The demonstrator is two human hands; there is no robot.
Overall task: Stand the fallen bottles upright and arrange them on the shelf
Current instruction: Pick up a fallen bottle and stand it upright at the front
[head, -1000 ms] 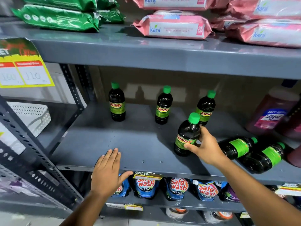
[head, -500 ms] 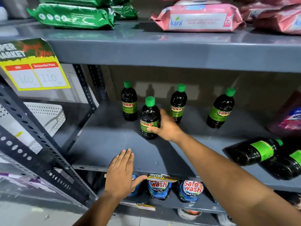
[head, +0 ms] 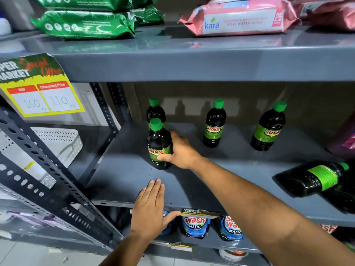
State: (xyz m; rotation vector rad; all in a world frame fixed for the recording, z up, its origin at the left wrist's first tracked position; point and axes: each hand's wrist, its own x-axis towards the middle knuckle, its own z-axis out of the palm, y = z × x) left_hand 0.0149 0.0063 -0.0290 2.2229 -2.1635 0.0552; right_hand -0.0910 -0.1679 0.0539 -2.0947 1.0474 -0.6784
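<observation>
We see that the bottle at the back left (head: pixel 155 110) is half hidden by the held bottle (head: pixel 158 144) in front of it, and the fallen bottle (head: pixel 315 178) at the right is dark and goes partly into shadow near the picture edge; we cannot tell if another one lies beside it. We count four bottles standing upright on the grey shelf (head: pixel 221 181): these two, one in the middle (head: pixel 214 124) and one more to the right (head: pixel 269 127). One bottle lies on its side. The right hand (head: pixel 181 152) is wrapped around the front left bottle, its thumb on the green label and its fingers (head: pixel 173 135) behind the body. The left hand (head: pixel 150 210) lies flat on the front edge of the shelf, its fingers (head: pixel 155 189) straight and pressed together, holding nothing.
</observation>
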